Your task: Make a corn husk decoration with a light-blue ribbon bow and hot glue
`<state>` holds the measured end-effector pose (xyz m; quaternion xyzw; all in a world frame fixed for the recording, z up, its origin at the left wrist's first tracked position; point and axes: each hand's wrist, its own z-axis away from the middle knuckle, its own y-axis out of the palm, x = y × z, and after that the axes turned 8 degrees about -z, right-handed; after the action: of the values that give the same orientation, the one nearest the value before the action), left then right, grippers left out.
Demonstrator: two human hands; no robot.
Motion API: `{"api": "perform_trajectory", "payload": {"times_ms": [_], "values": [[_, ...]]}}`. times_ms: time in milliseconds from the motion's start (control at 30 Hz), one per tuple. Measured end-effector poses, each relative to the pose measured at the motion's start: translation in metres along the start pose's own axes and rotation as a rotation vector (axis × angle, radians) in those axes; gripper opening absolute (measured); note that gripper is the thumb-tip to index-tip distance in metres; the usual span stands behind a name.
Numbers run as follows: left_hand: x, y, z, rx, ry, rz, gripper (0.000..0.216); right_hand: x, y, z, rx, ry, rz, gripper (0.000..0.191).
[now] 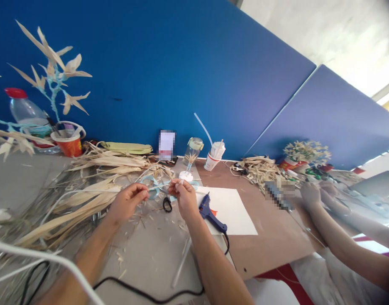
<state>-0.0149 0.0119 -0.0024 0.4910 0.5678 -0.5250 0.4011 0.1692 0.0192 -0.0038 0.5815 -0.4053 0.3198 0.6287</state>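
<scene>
Between my two hands stretches a thin pale stem point(159, 186); whether tape is wrapped on it is too small to tell. My left hand point(129, 201) pinches one end with thumb and finger. The other end is closed in the fingers of my right hand point(184, 197). Just behind lies a light blue tape roll point(153, 192), partly covered. A black loop point(167, 205), perhaps a scissors handle, lies between the hands. To the right, a blue glue gun point(211, 215) rests on white paper point(237, 203).
Dried corn husks point(95, 182) spread across the left side. A clear bottle point(194, 148), a white cup point(215, 156) and a phone point(166, 144) stand at the back. A black cable point(150, 296) crosses the front. At the right are a co-worker's hands point(311, 195).
</scene>
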Motion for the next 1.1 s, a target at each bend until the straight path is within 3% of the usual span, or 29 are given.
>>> {"api": "perform_trajectory", "payload": {"times_ms": [200, 300, 433, 600, 700, 867, 1033, 1100], "values": [[-0.006, 0.002, 0.001, -0.086, -0.081, 0.113, 0.039, 0.012, 0.006, 0.008, 0.144, 0.121, -0.064, 0.028], [-0.008, 0.004, 0.003, -0.067, -0.082, 0.097, 0.038, 0.016, 0.007, 0.011, 0.180, 0.034, 0.108, 0.033], [-0.007, 0.006, 0.004, -0.033, -0.078, 0.066, 0.038, 0.014, 0.007, 0.013, 0.228, -0.092, 0.386, 0.018], [0.003, 0.005, 0.000, -0.007, 0.014, -0.057, 0.028, 0.009, 0.008, 0.012, 0.184, 0.026, 0.253, 0.025], [0.005, 0.006, 0.002, 0.082, 0.095, -0.122, 0.018, 0.007, 0.009, 0.013, 0.220, 0.096, 0.169, 0.027], [-0.003, 0.008, 0.011, 0.207, 0.020, 0.019, 0.025, 0.006, 0.010, 0.017, 0.265, 0.040, 0.350, 0.027], [-0.009, 0.000, 0.010, 0.047, -0.111, 0.337, 0.029, 0.008, 0.009, 0.014, 0.259, -0.026, 0.514, 0.024], [-0.007, -0.004, 0.007, 0.017, -0.105, 0.347, 0.024, 0.010, 0.008, 0.015, 0.300, -0.040, 0.569, 0.026]]}}
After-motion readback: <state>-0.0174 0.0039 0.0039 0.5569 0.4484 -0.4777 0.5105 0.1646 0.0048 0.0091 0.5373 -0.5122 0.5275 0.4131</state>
